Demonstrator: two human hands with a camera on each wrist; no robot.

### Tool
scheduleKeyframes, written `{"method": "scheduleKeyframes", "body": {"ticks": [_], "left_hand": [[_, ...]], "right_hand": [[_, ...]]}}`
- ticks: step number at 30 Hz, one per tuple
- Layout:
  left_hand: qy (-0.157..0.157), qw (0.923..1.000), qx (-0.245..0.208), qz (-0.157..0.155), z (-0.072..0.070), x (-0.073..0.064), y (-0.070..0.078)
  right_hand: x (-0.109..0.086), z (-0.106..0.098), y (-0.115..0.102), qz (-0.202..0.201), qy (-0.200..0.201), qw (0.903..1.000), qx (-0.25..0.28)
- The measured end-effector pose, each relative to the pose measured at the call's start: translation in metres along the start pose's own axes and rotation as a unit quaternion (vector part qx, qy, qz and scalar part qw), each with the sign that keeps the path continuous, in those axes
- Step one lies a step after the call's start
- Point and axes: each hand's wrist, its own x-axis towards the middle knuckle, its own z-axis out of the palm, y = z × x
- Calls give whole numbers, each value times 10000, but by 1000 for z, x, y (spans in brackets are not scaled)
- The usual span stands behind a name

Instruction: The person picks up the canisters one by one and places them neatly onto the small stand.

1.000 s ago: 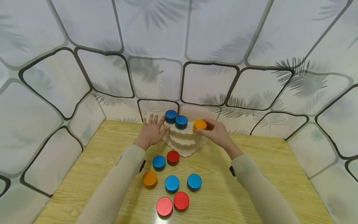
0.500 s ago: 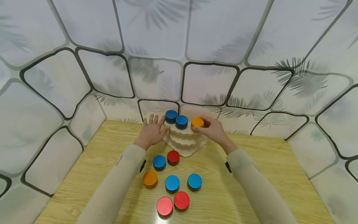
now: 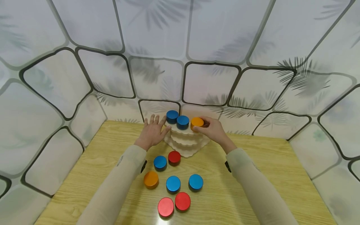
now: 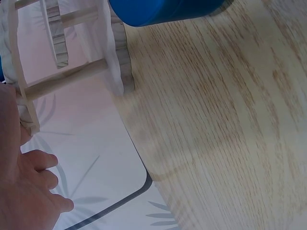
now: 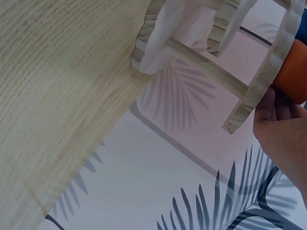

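Observation:
My right hand (image 3: 215, 129) holds a round orange tin (image 3: 197, 123) between thumb and fingers at the right of the top tier of a pale wooden tiered stand (image 3: 184, 142) with scalloped edges. In the right wrist view the orange tin (image 5: 291, 72) is at the stand's top board, with fingers (image 5: 273, 108) against it. Two blue tins (image 3: 182, 122) sit on that same tier, left of the orange one. My left hand (image 3: 152, 132) lies with spread fingers at the stand's left edge, beside the farther blue tin (image 3: 172, 116); whether it touches that tin is unclear.
Several loose tins lie on the wood-grain table (image 3: 253, 175) in front of the stand: a red tin (image 3: 174, 158) nearest it, a blue tin (image 3: 160, 163), an orange tin (image 3: 151, 180), and more blue and red ones nearer me. A patterned wall (image 3: 211, 84) rises close behind the stand.
My right hand has slid the orange tin leftward on the top tier, closer to the nearer blue tin. My left hand has stayed in place.

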Motion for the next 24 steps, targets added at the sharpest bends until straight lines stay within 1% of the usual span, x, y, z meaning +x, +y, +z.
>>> {"method": "scheduleKeyframes", "body": {"ticks": [14,20,24], "left_hand": [[-62,10000,15,-28,-1,0,1],[-62,10000,28,-31,-1,0,0],[-67,10000,45,-29,-2,0,1]], "right_hand": [[3,2,-3,-152,-38,9999,-36],[3,2,-3,-104,-54,9999,-27],[2,0,-4,5,-154,9999,-74]]}}
